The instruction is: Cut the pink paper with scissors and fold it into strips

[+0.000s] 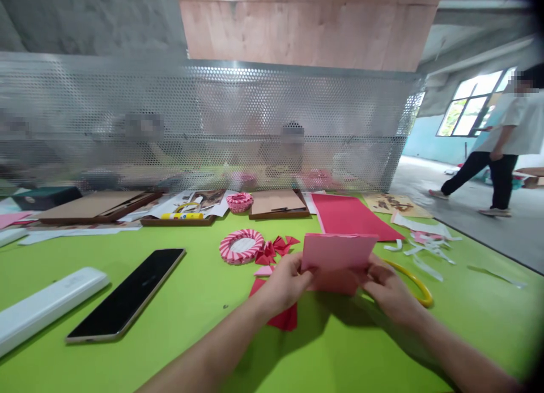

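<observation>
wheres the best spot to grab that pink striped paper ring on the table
Come from above on its left side, away from the red paper bow, and pinch across the rim: the pink-and-white striped paper ring lies flat on the green table, its thick rolled wall standing proud.

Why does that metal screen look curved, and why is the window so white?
In the head view, wide-angle distortion bows the perforated metal screen and the top right corner falls dark; glare blows out the window; the left hand and right hand cast soft shadows on the green table.
</observation>
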`<move>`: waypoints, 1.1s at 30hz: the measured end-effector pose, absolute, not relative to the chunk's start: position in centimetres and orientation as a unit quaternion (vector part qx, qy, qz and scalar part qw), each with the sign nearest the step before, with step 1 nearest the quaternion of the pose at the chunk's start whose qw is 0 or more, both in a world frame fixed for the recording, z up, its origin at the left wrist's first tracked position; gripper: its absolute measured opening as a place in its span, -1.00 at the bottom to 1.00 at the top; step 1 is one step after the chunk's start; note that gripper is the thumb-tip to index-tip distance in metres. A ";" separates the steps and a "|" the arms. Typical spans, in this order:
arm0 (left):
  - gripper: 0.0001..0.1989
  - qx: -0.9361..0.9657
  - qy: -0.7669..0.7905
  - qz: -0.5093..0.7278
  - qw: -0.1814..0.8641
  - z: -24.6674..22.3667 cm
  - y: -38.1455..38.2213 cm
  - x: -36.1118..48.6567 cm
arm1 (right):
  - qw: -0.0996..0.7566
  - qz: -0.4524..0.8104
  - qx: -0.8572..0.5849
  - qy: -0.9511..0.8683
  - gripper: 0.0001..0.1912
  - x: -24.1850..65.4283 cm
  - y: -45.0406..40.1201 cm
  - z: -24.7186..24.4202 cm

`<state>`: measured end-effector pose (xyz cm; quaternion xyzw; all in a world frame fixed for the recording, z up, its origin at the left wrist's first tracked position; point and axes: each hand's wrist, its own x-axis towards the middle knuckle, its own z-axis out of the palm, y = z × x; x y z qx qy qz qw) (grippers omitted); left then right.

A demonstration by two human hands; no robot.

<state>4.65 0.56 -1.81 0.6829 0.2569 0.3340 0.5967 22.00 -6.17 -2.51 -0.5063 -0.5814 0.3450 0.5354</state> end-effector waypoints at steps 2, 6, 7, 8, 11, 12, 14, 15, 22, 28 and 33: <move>-0.82 0.687 0.251 0.329 0.597 -1.7 0.4 4.8 | 0.539 0.363 -0.508 -0.564 -0.78 21.9 -6.2 -2.8; -0.79 0.692 0.240 0.325 0.599 -1.6 0.3 4.7 | 0.539 0.403 -0.504 -0.541 -0.78 21.6 -6.2 -2.6; -0.78 0.692 0.240 0.323 0.600 -1.5 0.3 4.5 | 0.539 0.410 -0.500 -0.540 -0.78 21.5 -6.2 -2.3; -0.78 0.689 0.240 0.317 0.606 -1.2 0.3 4.3 | 0.538 0.417 -0.498 -0.537 -0.78 21.4 -6.2 -2.0; -0.78 0.665 0.237 0.275 0.652 0.2 0.2 3.2 | 0.530 0.452 -0.498 -0.516 -0.81 21.0 -6.2 -0.7; -0.78 0.656 0.239 0.257 0.668 0.6 0.1 2.7 | 0.524 0.473 -0.493 -0.508 -0.83 20.8 -6.2 -0.3; -0.81 0.635 0.255 0.241 0.688 1.5 0.0 1.7 | 0.516 0.521 -0.470 -0.492 -0.84 20.2 -6.1 0.2; -0.83 0.620 0.263 0.239 0.699 1.8 -0.1 1.2 | 0.514 0.545 -0.454 -0.483 -0.84 19.8 -6.0 0.4; -0.84 0.525 0.282 0.257 0.761 1.8 0.1 -1.7 | 0.480 0.604 -0.410 -0.487 -0.80 17.7 -4.7 -0.2; -0.76 0.483 0.305 0.282 0.771 0.8 -0.1 -2.2 | 0.472 0.577 -0.422 -0.516 -0.78 17.2 -4.3 -1.6; -0.73 0.512 0.310 0.244 0.763 0.2 -0.3 -2.2 | 0.471 0.633 -0.370 -0.490 -0.75 17.2 -4.7 -1.8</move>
